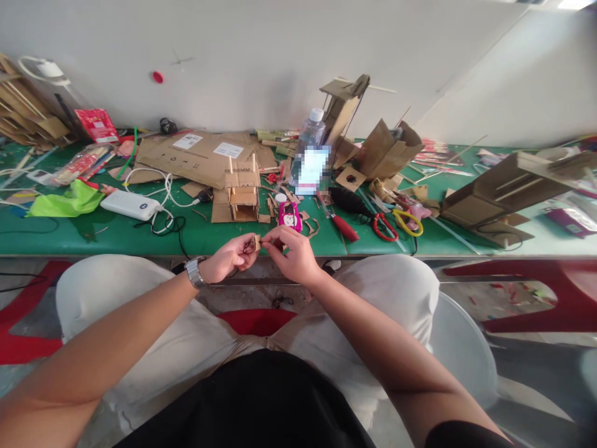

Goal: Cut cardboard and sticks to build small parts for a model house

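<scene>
At the table's front edge, my left hand (pixel 227 260) is closed on a small cardboard piece (pixel 257 242), which sticks out past the fingertips. My right hand (pixel 297 256) meets it from the right, thumb and fingers pinched at the piece's edge. Whatever lies in that pinch is too small to make out. Just beyond the hands stands a small cardboard model (pixel 243 198) with open levels. Right of the model lies a pink item with a cartoon figure (pixel 290 216), partly behind my right hand.
The green table (pixel 200 239) is cluttered with cardboard scraps. A white power bank (pixel 130 205) with cables lies left. Right are a red-handled screwdriver (pixel 344 228), red-handled scissors (pixel 385 228) and a yellow-handled tool (pixel 408 223). A bottle (pixel 311 130) and cardboard structures (pixel 504 193) stand farther back and right.
</scene>
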Motion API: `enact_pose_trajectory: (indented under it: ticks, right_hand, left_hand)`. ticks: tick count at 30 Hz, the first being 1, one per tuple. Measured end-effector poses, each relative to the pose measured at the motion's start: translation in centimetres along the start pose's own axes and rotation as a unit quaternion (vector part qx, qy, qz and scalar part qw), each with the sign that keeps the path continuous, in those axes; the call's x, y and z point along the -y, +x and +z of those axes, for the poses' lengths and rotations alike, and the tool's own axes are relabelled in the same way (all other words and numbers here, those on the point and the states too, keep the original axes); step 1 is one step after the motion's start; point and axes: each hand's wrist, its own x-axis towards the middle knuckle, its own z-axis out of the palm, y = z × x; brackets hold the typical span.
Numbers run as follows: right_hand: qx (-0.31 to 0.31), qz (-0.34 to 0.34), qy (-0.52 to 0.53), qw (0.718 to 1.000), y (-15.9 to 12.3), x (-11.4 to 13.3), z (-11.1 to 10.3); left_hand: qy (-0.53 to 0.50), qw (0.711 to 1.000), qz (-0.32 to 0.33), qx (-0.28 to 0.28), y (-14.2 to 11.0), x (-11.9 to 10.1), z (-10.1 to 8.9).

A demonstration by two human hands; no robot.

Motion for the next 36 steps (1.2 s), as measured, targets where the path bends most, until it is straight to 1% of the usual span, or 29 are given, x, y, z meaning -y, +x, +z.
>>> enact_pose_trajectory:
  ticks: [3, 9, 12, 16, 19, 22, 25, 29, 31, 33, 36]
  right_hand:
    - [-0.012, -0.009, 0.0, 1.0, 0.1, -0.2, -0.1]
    - [-0.015, -0.007, -0.002, 1.0, 0.1, -0.3, -0.1]
    - [-0.017, -0.008, -0.001, 1.0, 0.1, -0.3, -0.1]
    - [-0.024, -0.005, -0.005, 1.0, 0.2, -0.3, -0.1]
    - [-0.028, -0.005, -0.005, 1.0, 0.2, -0.2, -0.2]
    - [-0.029, -0.001, -0.007, 1.0, 0.2, 0.0, -0.2]
    - [-0.03, 0.004, -0.011, 0.999, 0.2, 0.0, -0.2]
    - [-0.031, 0.006, -0.014, 0.999, 0.2, 0.0, -0.2]
    - [-0.033, 0.006, -0.014, 0.999, 0.2, 0.0, -0.2]
    - [-0.034, 0.007, -0.013, 0.999, 0.2, 0.1, -0.3]
    - [-0.034, 0.011, -0.008, 0.999, 0.2, 0.1, -0.3]
  left_hand:
    - [-0.004, 1.0, -0.005, 0.016, 0.0, 0.1, -0.1]
    - [-0.015, 1.0, -0.004, 0.006, 0.1, 0.2, -0.2]
    - [-0.022, 1.0, -0.012, -0.008, 0.2, 0.4, -0.4]
    - [0.0, 1.0, 0.007, -0.029, 0.1, 0.6, -0.9]
    - [0.045, 0.997, 0.004, -0.055, 0.1, 0.8, -1.0]
    - [0.101, 0.991, 0.023, -0.086, 0.0, 0.7, -0.9]
    - [0.129, 0.984, 0.041, -0.115, 0.2, 0.5, -0.5]
    - [0.163, 0.975, 0.049, -0.145, 0.5, 0.6, -0.5]
    - [0.151, 0.973, 0.044, -0.167, 0.6, 0.7, -0.7]
    - [0.113, 0.972, 0.045, -0.201, 0.8, 0.9, -1.0]
    - [0.079, 0.958, 0.071, -0.266, 1.0, 1.2, -1.5]
